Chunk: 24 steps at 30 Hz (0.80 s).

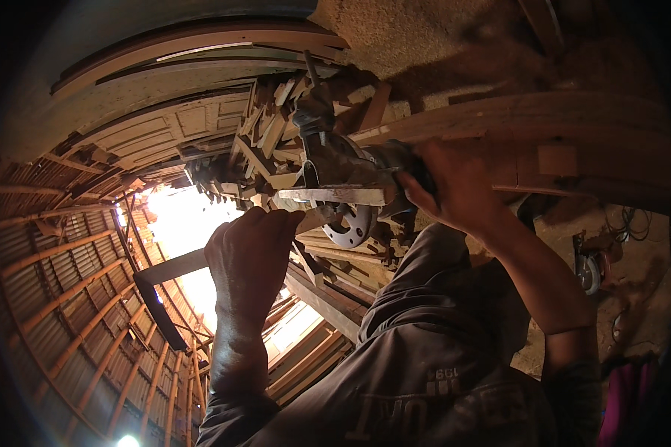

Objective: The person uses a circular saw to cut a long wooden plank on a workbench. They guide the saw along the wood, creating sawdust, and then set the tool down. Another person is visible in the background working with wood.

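My left hand [250, 246] is closed around the wooden handle of an L-shaped tool [183, 266]. A dark bar [160, 313] stands at a right angle to that handle at its left end; the tool's exact kind I cannot tell. The handle's other end reaches toward a pale disc with holes [354, 227]. My right hand [455, 186] is closed on the dark grip of what looks like a hand-held power tool [399, 160], partly hidden by the fingers. Between both hands lies a pale narrow wooden strip [335, 195], crossing in front of the disc.
A heap of wood offcuts [265, 141] lies beyond my hands. A long broad plank [574, 141] extends to the right. Another round-bladed power tool [590, 272] and a cable [630, 223] rest on the ground there. Sawdust [417, 37] covers the far ground; corrugated sheeting [60, 320] stands left.
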{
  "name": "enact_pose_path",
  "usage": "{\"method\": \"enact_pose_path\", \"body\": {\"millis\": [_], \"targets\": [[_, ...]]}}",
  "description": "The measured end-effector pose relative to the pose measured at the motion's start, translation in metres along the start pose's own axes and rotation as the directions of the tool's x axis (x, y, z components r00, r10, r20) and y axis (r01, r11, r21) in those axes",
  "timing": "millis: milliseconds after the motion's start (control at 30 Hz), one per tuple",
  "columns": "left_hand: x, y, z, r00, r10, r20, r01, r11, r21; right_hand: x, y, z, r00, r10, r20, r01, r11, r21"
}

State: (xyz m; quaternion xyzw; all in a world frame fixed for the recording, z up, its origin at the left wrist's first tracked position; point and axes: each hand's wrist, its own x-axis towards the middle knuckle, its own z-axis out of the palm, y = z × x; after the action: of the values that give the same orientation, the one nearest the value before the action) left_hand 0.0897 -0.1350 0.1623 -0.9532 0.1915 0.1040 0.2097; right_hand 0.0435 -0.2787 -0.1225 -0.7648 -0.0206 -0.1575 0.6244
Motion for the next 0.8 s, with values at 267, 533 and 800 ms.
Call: {"method": "enact_pose_path", "body": {"millis": [267,533,800], "targets": [[0.000,0.003,0.000,0.993,0.114,-0.025,-0.108,0.978,0.177,0.000,-0.003,-0.002,0.999,-0.024,-0.021,0.023,0.999,-0.049],[-0.004,-0.002,0.006,0.991,0.102,-0.081,-0.100,0.995,0.025,0.001,-0.007,0.002,0.997,0.005,-0.072,-0.004,1.000,0.019],[0.010,-0.160,0.055,0.970,-0.134,-0.201,0.073,0.956,-0.284,-0.002,-0.009,-0.006,1.000,0.011,-0.017,-0.014,0.973,-0.232]]}}
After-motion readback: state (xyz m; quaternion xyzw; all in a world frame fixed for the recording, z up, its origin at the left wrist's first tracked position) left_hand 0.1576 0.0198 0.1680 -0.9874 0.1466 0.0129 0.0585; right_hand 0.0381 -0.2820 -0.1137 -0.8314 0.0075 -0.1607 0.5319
